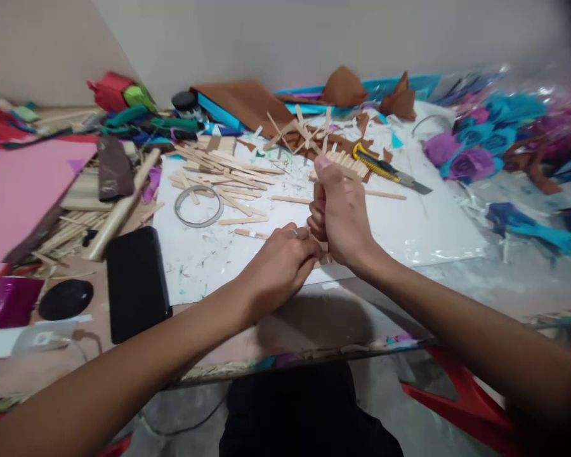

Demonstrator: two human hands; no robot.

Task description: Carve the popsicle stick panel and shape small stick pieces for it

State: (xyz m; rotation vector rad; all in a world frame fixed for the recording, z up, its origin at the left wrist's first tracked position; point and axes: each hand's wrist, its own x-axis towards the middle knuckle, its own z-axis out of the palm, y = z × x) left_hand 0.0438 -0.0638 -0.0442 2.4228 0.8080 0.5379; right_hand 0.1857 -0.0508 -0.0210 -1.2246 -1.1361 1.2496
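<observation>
My left hand (283, 263), with a ring on one finger, is low over the front of the white board (419, 228). Its fingers are curled down on pale wooden craft sticks (327, 258), of which only small bits show. Against its fingertips my right hand (340, 212) is closed in a fist, thumb uppermost. Whatever the right fist holds is hidden, though a stick end appears just above the thumb tip. Behind the hands lie a row of craft sticks (347, 164) and a yellow box cutter (378, 166) with its blade out.
Loose craft sticks (233, 174) and a roll of tape (198, 206) lie left on the board. A black phone (137, 282) is beside it. Brown felt (247, 105) lies at the back, purple and blue paper flowers (480, 146) at right. A red stool (457, 393) is below the table edge.
</observation>
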